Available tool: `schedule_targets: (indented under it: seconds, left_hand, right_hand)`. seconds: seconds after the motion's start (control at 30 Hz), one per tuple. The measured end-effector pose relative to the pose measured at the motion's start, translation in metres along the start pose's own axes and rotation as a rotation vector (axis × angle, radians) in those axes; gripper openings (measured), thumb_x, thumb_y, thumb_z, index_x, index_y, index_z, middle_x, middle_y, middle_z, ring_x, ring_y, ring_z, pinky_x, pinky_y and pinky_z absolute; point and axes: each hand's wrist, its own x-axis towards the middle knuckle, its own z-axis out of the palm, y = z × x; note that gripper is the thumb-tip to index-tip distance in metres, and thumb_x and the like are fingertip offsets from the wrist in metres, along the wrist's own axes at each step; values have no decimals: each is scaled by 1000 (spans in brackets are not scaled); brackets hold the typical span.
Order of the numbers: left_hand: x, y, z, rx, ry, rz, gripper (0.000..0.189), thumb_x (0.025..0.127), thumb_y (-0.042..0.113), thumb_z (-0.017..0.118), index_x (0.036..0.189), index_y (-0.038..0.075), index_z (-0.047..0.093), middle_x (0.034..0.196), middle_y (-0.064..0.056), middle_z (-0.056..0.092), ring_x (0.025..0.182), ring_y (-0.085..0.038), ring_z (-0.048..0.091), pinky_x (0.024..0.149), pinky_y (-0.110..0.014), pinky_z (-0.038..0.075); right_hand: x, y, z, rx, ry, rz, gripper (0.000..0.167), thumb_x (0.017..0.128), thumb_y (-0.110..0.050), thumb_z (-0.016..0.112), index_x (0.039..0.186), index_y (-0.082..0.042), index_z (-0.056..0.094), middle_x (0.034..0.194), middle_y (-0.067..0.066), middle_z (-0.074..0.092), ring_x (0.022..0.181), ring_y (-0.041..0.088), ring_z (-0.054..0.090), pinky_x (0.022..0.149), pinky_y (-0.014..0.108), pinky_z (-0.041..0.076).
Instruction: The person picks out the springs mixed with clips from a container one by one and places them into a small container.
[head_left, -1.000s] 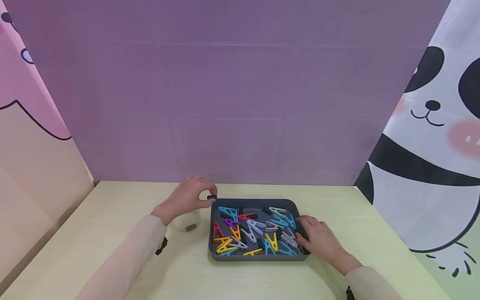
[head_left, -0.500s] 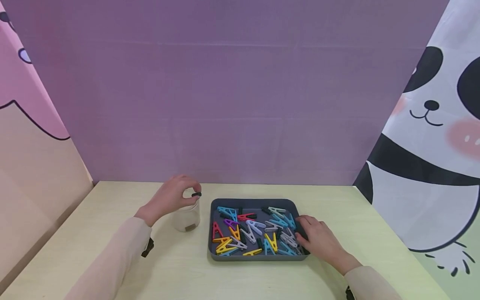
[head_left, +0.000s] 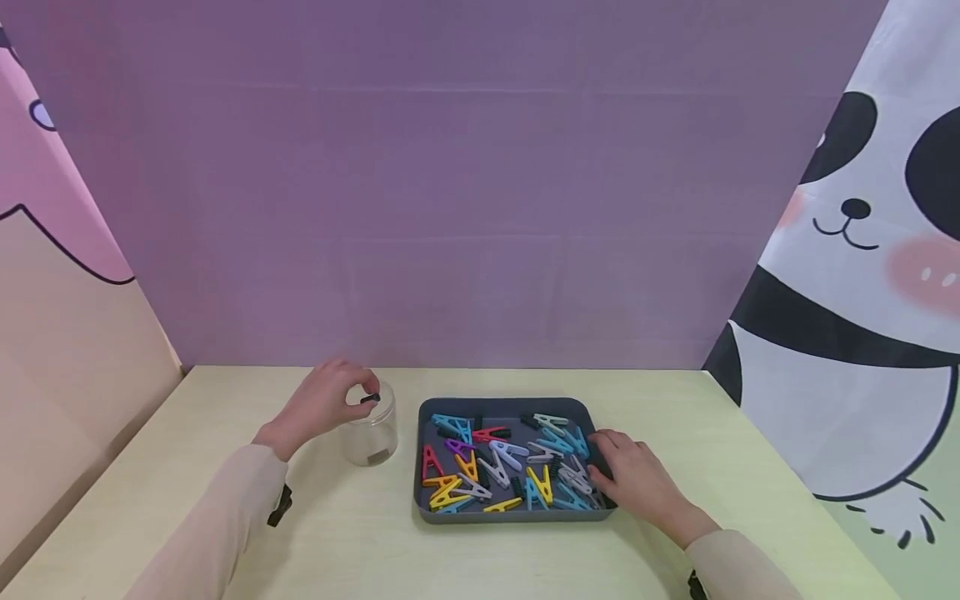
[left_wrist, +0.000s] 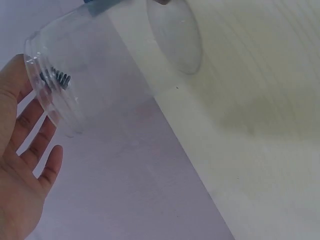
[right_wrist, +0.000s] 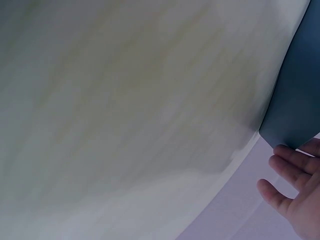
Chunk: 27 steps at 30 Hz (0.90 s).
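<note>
Pinching likely light, springy black coil (head_left: pixel 371 399) above jar (head_left: pixel 382 437) in left hand (head_left: pixel 318 403), best held mid-length; resting right hand (head_left: pixel 636 477) loosely against tray (head_left: pixel 517 517).

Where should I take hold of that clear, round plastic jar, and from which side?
Probably around the middle of its wall, coming from the near right: the clear, round plastic jar stands upright, its cylindrical body is exposed there, while the left hand is at its open mouth.
</note>
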Motion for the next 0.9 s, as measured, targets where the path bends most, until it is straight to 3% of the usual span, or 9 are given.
schedule_targets:
  seconds: [0.2, 0.57, 0.9]
  left_hand:
    - [-1, -4, 3, 18, -13, 6, 11, 87, 9, 83, 92, 14, 76, 89, 5, 75, 91, -21, 63, 89, -48, 52]
    - [3, -3, 2, 54, -89, -43, 12, 87, 9, 84, 95, 13, 77, 94, -3, 78, 95, -26, 65, 99, -58, 50]
    - [2, 0, 2, 89, -78, -36, 11, 89, 11, 83, 96, 14, 76, 95, -2, 77, 98, -28, 64, 100, -58, 47]
  right_hand:
    - [0, 0, 1, 2, 0, 0, 38, 95, -17, 77, 126, 3, 67, 129, 22, 70, 123, 40, 65, 99, 59, 56]
    - [0, 0, 2, -3, 4, 0, 39, 94, -17, 77, 125, 3, 67, 129, 22, 70, 122, 41, 66, 98, 59, 56]
    - [0, 1, 1, -1, 0, -4, 39, 95, -17, 76, 126, 3, 67, 129, 22, 70, 122, 40, 66, 98, 59, 56]
